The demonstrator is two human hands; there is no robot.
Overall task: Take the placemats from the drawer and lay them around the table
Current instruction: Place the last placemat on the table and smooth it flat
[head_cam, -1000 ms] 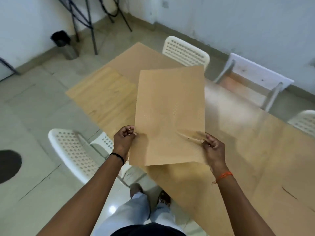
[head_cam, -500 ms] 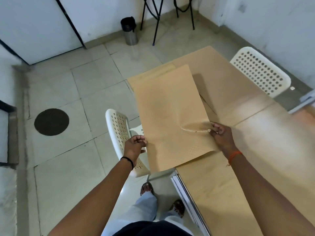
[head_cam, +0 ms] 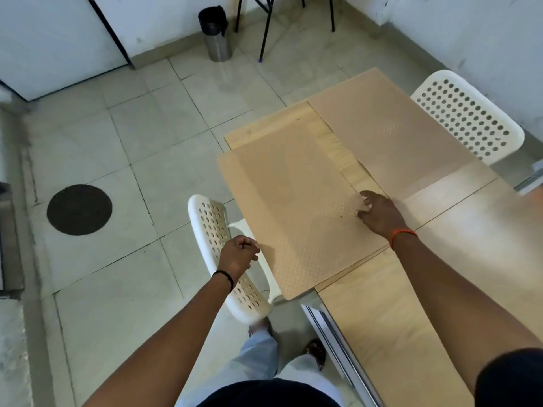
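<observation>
My right hand rests spread-fingered on the placemat lying flat on the table corner; left hand pinches its overhanging edge. Thin, light, flexible: hold opposite edges.

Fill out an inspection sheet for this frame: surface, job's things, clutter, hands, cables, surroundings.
Surface: wooden table, bare wood at the near end.
Job's things: near placemat lies flat, its left edge and near corner overhanging the table; far placemat flat at the far end.
Clutter: nothing seen.
Hands: left hand pinches the near placemat's left edge; right hand rests its fingers on it.
Cables: nothing seen.
Surroundings: near chair, far chair, bin, floor drain cover, tiled floor.
</observation>
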